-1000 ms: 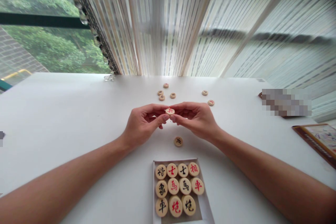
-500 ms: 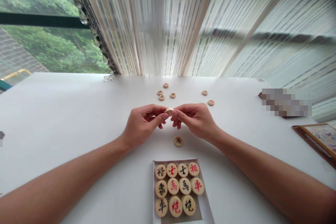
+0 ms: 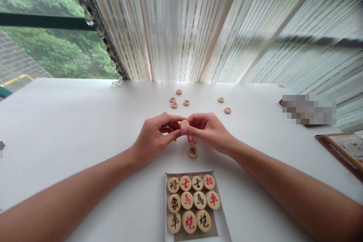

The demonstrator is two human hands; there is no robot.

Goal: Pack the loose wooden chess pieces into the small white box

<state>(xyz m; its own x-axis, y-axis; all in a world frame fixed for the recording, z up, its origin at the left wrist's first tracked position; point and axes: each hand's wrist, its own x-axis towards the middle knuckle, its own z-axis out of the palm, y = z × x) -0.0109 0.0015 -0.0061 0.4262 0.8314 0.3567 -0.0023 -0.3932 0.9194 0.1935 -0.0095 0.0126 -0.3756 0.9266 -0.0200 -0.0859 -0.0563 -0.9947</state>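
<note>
i have my left hand point(image 3: 154, 133) and right hand point(image 3: 210, 131) both pinching one round pale wooden disc point(image 3: 184, 123), blank face showing, over the white worktop point(image 3: 93, 121), beyond the shallow white cardboard-like box point(image 3: 222, 221) of red- and black-lettered wooden discs point(image 3: 187, 200).

Disc point(image 3: 185, 123) (pale wood) between hands point(image 3: 154, 134)

Bright daylight through striped curtain point(image 3: 176, 26)
</note>
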